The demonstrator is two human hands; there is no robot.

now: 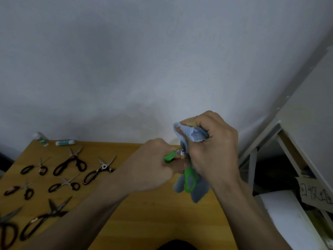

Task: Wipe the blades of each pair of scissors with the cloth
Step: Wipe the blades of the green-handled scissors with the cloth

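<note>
My left hand [155, 163] grips one handle of the green-handled scissors [189, 179] above the wooden table [147, 213]. The other green handle loop hangs down below my hands. My right hand [212, 147] holds the blue cloth [194, 134] wrapped round the blades, which point up and are hidden inside the cloth. A loose end of the cloth hangs beside the lower handle. Only the pivot screw shows between my hands.
Several black-handled scissors [70, 162] lie spread out on the left part of the table. Two glue sticks [64, 142] lie at its far left edge by the wall. A white shelf unit [292, 141] with paper and cardboard stands to the right.
</note>
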